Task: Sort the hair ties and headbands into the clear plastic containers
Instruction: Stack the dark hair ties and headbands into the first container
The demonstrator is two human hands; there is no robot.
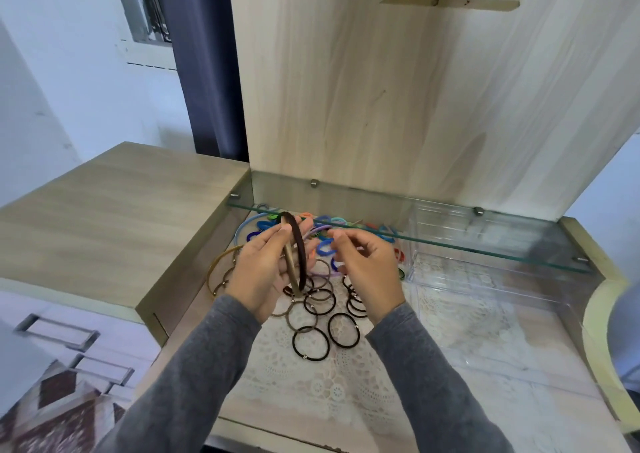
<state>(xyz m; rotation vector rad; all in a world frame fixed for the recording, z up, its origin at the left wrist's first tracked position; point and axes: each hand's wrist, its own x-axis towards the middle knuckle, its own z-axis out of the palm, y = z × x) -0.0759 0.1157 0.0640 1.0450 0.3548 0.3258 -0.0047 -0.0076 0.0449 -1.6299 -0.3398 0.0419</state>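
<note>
Two headbands (297, 244) pinched upright in our left grip (258, 272), above the hair ties (341, 329) on the worktop (540, 393).
We judge the bands light, stiff but springy and cloth-covered, so not slippery; best held along the side of the arc, thumb against fingers, as here. Our right grip (363, 269) hovers just beside them, fingers loosely curled, seemingly holding nothing. The ties look soft and stretchy. The clear container (485, 300) sits apart, to the right.

Recessed wooden desktop (557, 397), lace cloth (346, 397) spread over it. Black and brown hair ties (310, 343) scattered mid-cloth, coloured hair ties (327, 228) heaped at back, thin headbands (217, 265) far left, clear plastic containers (485, 300) right.
</note>
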